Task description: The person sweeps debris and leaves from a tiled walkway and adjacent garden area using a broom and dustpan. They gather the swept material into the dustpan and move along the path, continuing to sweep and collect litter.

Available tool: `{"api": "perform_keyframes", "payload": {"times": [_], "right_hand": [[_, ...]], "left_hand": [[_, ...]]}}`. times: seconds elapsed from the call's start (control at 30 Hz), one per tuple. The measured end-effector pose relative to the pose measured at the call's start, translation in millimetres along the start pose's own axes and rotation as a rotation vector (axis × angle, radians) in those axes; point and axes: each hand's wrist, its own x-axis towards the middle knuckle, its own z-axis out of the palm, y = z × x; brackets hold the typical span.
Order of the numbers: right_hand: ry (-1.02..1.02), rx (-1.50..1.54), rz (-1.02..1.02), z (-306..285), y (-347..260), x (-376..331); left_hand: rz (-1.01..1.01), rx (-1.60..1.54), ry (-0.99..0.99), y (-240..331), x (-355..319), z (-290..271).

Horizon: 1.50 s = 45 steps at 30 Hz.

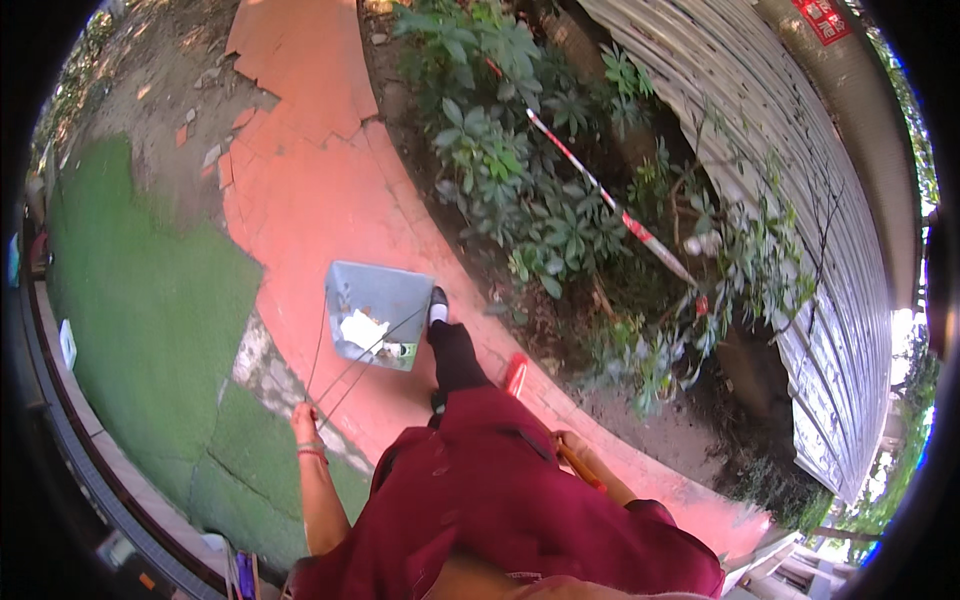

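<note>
My left hand (305,418) is closed around the thin wire handle of a grey dustpan (400,288). The dustpan hangs or rests just ahead of my feet, its open top facing up. Inside it lie crumpled white paper (362,330), a small green-and-white packet (402,350) and brown bits. On the other side of my maroon coat, my right hand (585,455) grips an orange stick (580,467). A red, broom-like head (516,374) shows beyond that hand near the path's edge; my coat hides whether the two join.
A cracked red path (330,190) curves ahead, with green turf (150,280) and bare soil on its left. Leafy shrubs (560,230) line the right, with a red-and-white pole (610,200) among them. Behind stands a corrugated metal sheet (800,180). Broken paving pieces (212,155) lie far left.
</note>
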Motion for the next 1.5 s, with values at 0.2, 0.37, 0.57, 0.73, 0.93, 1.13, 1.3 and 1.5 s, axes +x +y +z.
{"api": "perform_keyframes", "payload": {"times": [0.2, 0.37, 0.57, 0.73, 0.93, 1.13, 1.3, 1.5], "right_hand": [[0.176, -0.452, -0.018, 115.2, -55.1, 28.2], [0.154, -1.432, -0.303, 325.4, -70.0, -37.3], [0.355, -1.403, -0.373, 498.8, -114.1, 25.6], [-0.038, -0.871, -0.288, 655.6, -121.7, 88.0], [-0.123, -0.697, -0.349, 831.5, -67.3, 68.6], [-0.177, -0.555, -0.380, 947.5, -67.8, 76.3], [-0.198, -0.298, -0.230, 1057.8, -122.8, 106.9], [-0.077, -0.623, -0.424, 1185.3, -136.9, 146.4]], "left_hand": [[-0.068, -0.141, 0.224, 73.8, 42.9, 15.0], [-0.007, -0.154, 0.264, 118.9, 80.9, -10.0], [-0.048, -0.144, 0.397, 152.7, 163.0, -22.1], [-0.232, -0.131, 0.435, 184.5, 267.5, -58.6], [-0.424, -0.179, 0.434, 248.2, 367.5, -111.8], [-0.591, -0.131, 0.300, 311.4, 475.3, -117.6], [-0.625, -0.107, 0.282, 353.9, 543.9, -91.5], [-0.533, -0.058, 0.344, 446.4, 563.3, -64.5]]}}
